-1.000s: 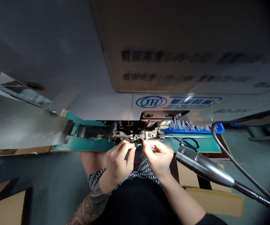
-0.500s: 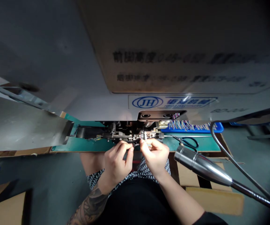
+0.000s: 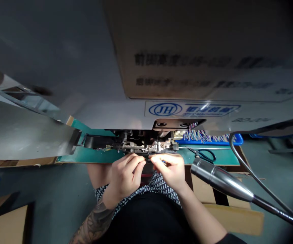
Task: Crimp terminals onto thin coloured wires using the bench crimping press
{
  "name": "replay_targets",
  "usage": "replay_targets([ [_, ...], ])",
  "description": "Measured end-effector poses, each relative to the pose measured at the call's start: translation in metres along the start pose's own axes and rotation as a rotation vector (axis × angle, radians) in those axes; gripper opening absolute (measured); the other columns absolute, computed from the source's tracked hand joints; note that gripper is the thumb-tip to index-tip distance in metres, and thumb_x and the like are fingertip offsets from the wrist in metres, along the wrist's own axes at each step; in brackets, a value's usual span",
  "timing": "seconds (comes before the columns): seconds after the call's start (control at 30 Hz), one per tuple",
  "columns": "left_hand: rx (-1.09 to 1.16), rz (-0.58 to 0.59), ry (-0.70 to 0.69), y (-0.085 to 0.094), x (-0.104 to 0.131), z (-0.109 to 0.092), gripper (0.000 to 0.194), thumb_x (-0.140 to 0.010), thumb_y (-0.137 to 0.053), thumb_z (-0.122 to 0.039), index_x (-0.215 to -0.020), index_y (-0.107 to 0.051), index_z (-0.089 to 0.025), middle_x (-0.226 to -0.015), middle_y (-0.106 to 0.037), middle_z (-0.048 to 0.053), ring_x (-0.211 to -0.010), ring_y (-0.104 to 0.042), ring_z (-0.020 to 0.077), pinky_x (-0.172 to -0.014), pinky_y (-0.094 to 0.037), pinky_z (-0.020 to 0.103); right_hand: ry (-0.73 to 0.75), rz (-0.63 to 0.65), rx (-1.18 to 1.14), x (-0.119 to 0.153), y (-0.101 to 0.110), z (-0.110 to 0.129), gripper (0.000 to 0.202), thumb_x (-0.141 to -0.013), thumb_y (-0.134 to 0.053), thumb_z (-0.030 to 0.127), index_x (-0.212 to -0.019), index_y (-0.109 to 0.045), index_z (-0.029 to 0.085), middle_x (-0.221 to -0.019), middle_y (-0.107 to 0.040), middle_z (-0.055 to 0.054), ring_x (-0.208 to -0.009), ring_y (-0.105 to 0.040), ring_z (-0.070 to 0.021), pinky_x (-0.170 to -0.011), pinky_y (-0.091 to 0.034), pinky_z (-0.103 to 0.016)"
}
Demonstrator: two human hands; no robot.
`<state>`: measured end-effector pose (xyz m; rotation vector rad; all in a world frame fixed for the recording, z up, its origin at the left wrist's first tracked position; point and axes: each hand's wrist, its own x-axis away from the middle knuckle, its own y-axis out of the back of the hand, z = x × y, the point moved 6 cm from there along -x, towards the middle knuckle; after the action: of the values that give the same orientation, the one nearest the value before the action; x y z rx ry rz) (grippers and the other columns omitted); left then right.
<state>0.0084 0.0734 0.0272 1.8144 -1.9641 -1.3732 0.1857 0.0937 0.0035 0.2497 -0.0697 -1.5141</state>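
Note:
My left hand (image 3: 126, 174) is in a pinch at the front edge of the green work surface (image 3: 92, 156), thumb against forefinger. Close beside it, my right hand (image 3: 171, 169) pinches too, its fingertips almost meeting those of the left. Something thin seems to lie between the fingertips, too small to make out. Just beyond them is the metal tooling (image 3: 158, 146) of a bench machine (image 3: 98, 101), lit brightly. My fingertips are slightly in front of this tooling.
A blue tray (image 3: 212, 143) of thin multicoloured wires (image 3: 199, 135) stands behind on the right. Dark-handled scissors (image 3: 208, 155) lie in front of it. A silver gooseneck lamp (image 3: 220, 179) reaches in from the right. The machine's grey housing overhangs the work surface. Cardboard (image 3: 6, 223) lies lower left.
My right hand has drawn back a little from the metal tooling towards me, fingers still pinched. The left hand stays almost in place. The view has shifted slightly.

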Motion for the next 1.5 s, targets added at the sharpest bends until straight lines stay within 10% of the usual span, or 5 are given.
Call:
replay_targets([
  [0.47,-0.02,-0.01,0.06,-0.007,-0.006,-0.005,0.012,-0.105,-0.062,-0.015,-0.097,-0.07,-0.018,-0.089,-0.077,0.004,-0.082,-0.076,0.0199,-0.076,-0.056,0.032,0.301,-0.387,0.163,0.007,0.003,0.014,0.012,-0.092,-0.081,0.017,-0.081,-0.08,0.021,-0.057,-0.063,0.005,-0.046,-0.055,-0.012,-0.049,-0.05,-0.026],
  [1.0,-0.072,-0.034,0.087,-0.008,-0.003,-0.004,0.01,-0.104,-0.063,-0.015,-0.097,-0.069,-0.019,-0.087,-0.078,0.003,-0.081,-0.077,0.0203,-0.075,-0.055,0.031,-0.173,-0.309,-0.123,0.0,-0.003,0.001,0.03,-0.09,-0.084,0.037,-0.067,-0.076,0.019,-0.051,-0.056,0.004,-0.044,-0.045,-0.0105,-0.046,-0.038,-0.024],
  [1.5,-0.068,-0.02,0.12,-0.008,-0.002,-0.001,0.011,-0.104,-0.062,-0.017,-0.097,-0.071,-0.019,-0.087,-0.078,0.004,-0.078,-0.076,0.0193,-0.072,-0.055,0.031,0.099,-0.28,0.128,0.0,0.001,0.009,0.018,-0.094,-0.08,0.028,-0.078,-0.083,0.021,-0.056,-0.065,0.003,-0.047,-0.055,-0.0133,-0.05,-0.051,-0.028],
])
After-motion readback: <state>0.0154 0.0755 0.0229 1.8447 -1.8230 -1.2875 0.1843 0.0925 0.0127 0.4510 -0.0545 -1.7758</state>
